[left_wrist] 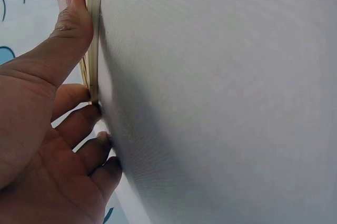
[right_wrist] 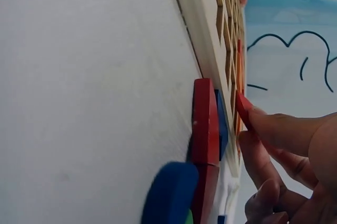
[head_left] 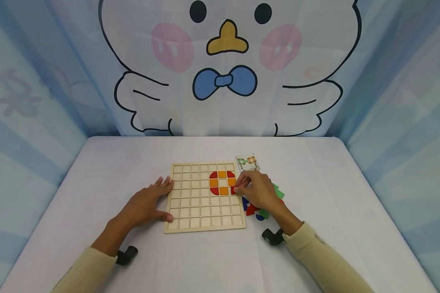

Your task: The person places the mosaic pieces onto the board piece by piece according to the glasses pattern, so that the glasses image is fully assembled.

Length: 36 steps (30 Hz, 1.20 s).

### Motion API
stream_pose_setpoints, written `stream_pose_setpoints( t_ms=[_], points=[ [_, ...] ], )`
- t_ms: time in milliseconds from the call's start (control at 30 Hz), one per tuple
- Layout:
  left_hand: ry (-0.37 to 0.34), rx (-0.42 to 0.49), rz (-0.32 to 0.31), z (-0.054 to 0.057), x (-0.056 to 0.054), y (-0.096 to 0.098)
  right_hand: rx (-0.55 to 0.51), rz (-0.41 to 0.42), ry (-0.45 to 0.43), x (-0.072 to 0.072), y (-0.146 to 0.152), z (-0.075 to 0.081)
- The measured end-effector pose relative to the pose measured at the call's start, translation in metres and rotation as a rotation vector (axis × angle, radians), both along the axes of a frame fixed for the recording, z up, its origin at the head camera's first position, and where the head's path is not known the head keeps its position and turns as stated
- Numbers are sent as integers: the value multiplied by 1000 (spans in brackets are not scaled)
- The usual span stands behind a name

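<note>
OK, wooden grid board [head_left: 205, 230] lies flat on white tbl [head_left: 212, 268], some compartments filled: rounded red pcs [head_left: 214, 175] at corners w/ orange squares [head_left: 222, 174] btwn them, making a ring near the board's R edge, far half. Ring's centre compartment shows bare wood, same as the compartments L of it and nearer the person.

R hand [head_left: 256, 189]: thumb + fingertips together, pinching a small red pc [right_wrist: 244, 110], tilted, at the ring's near R corner; can't tell if it's seated in its compartment yet.

L hand [head_left: 146, 203]: thumb well apart from fingers, fingers mostly straight, tips touching the board's L edge; thumb's at the near end of that edge.

Loose pile [head_left: 264, 214] of red, green + blue pcs sits just R of the board, partly hidden under R hand and wrist. Small card [head_left: 247, 162] w/ coloured grid print is by the board's far R corner.
</note>
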State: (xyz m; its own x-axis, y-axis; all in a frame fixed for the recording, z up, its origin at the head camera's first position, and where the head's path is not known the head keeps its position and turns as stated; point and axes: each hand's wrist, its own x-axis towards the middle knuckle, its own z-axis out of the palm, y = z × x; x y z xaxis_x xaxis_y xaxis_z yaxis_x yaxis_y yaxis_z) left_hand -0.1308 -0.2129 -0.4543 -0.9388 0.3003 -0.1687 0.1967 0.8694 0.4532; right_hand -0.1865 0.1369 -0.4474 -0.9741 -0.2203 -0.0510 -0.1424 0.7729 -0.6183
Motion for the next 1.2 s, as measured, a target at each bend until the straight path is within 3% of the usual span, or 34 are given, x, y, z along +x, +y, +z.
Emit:
stream_pose_setpoints(
  t_ms=[400,833,1000,1200],
  points=[
    [2,-8,8,3,0,1,13,40,-15,-7,-5,-2],
    [12,8,-13,-1,0,-1,105,-140,-34,-17,40,5],
    [9,3,-15,-1,0,-1,134,-156,-67,-20,52,0],
    [10,3,-13,0,0,-1,151,-143,-52,-25,45,-2]
  ],
)
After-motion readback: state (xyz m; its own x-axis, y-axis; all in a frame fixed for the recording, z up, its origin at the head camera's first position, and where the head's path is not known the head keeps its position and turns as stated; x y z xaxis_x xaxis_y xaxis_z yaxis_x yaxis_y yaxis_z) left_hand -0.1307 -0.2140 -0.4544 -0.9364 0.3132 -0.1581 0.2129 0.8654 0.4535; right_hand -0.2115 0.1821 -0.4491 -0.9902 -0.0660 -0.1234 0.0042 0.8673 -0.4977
